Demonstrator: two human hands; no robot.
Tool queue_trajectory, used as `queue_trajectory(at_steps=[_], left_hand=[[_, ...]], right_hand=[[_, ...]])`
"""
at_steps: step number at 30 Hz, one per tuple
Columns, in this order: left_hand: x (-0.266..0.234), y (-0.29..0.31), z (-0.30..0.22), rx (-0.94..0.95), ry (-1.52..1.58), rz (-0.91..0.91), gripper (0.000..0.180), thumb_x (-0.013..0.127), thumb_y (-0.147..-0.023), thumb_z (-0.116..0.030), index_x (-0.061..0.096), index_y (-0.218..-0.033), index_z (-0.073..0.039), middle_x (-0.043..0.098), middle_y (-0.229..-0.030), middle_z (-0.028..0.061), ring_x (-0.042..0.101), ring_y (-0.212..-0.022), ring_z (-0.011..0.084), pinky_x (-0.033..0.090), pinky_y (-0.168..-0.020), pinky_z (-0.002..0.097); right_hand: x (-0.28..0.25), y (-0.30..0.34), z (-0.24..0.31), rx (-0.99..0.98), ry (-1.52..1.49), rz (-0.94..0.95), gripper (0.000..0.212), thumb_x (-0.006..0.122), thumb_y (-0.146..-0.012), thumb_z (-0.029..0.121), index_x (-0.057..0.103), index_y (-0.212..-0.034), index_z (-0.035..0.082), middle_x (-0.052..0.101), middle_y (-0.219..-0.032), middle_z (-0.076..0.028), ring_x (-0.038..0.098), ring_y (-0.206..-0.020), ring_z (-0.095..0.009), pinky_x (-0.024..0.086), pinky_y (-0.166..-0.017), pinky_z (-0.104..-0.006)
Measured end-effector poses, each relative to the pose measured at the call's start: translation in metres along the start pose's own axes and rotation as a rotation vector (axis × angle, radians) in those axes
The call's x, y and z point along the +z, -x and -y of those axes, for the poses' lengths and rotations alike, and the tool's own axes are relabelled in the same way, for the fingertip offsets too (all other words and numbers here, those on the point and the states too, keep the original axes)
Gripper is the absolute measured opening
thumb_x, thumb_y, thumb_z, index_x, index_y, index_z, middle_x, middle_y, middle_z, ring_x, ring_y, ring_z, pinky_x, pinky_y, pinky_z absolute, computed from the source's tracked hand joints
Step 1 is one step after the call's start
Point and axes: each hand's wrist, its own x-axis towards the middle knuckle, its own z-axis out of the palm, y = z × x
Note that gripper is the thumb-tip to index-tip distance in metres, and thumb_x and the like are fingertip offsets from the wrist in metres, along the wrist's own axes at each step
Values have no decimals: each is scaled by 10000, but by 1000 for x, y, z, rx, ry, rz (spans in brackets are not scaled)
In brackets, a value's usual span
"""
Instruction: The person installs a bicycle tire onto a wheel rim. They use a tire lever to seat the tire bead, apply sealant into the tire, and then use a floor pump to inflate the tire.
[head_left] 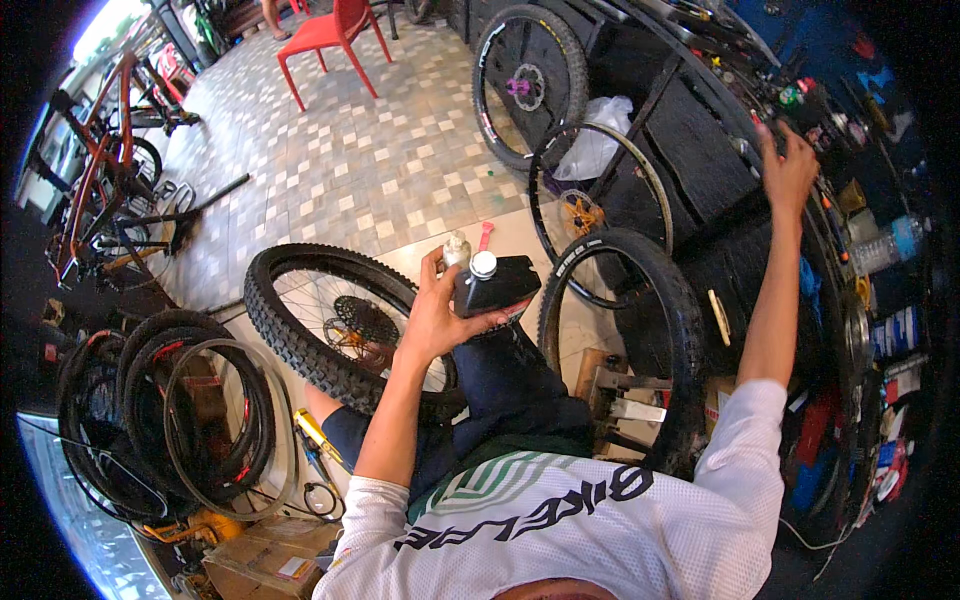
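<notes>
My left hand (430, 322) is wrapped round a black bottle (492, 290) with a white cap, held above my lap. A small whitish bottle (457, 249) shows against the black one, by my fingertips; it seems to be in the same grasp. Out to the right, my right hand (790, 172) reaches over the edge of the cluttered workbench (845, 215). Its fingers are stretched and slightly apart, with nothing visible in them. Left of my left hand, a knobby-tyred bicycle wheel (272, 318) with a cassette leans at my leg.
A bare rim with an orange hub (580, 215) and a loose tyre (690, 330) stand by dark cabinets (690, 150). Behind them is a wheel with a purple hub (518, 88). Several tyres (140, 400) are stacked left. A red chair (335, 40) and bicycles (105, 170) stand farther off.
</notes>
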Motion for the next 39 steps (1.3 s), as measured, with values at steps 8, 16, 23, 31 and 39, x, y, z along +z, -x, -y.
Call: queue_trajectory(at_steps=[8, 16, 23, 31, 39], left_hand=[[-3, 3, -6, -38, -65, 17, 856, 941, -584, -360, 595, -1302, -49, 389, -1403, 234, 476, -1286, 442, 469, -1037, 493], [-3, 1, -6, -3, -99, 12, 826, 946, -572, -374, 612, -1239, -19, 393, -1390, 253, 492, -1263, 454, 484, -1020, 484], [0, 3, 0, -7, -74, -2, 823, 948, -566, -424, 621, -1186, 7, 393, -1386, 273, 492, -1244, 482, 464, -1028, 495], [1, 2, 2, 9, -68, 18, 833, 944, -578, -440, 616, -1189, 21, 393, -1379, 268, 508, -1226, 470, 472, -1012, 483], [1, 5, 4, 35, -56, 0, 839, 945, -577, -425, 617, -1213, 15, 387, -1390, 265, 507, -1236, 469, 478, -1012, 482]], right_hand=[[-102, 119, 259, -698, -1327, 756, 388, 808, -818, 186, 694, -1179, 106, 625, -1167, -83, 638, -1016, -234, 534, -837, -346], [-88, 101, 296, -915, -1348, 837, 233, 704, -887, 194, 694, -1076, 58, 675, -1018, -133, 664, -939, -305, 527, -805, -382], [-106, 89, 312, -1265, -1131, 543, 150, 725, -799, 93, 642, -916, 48, 636, -945, -67, 647, -872, -274, 540, -775, -385], [-106, 95, 310, -1326, -1078, 433, 245, 730, -726, 149, 577, -887, 45, 579, -918, -92, 616, -876, -295, 531, -738, -402], [-94, 116, 294, -1232, -1140, 338, 285, 752, -690, 124, 574, -899, 48, 593, -967, -93, 627, -882, -304, 537, -732, -411]])
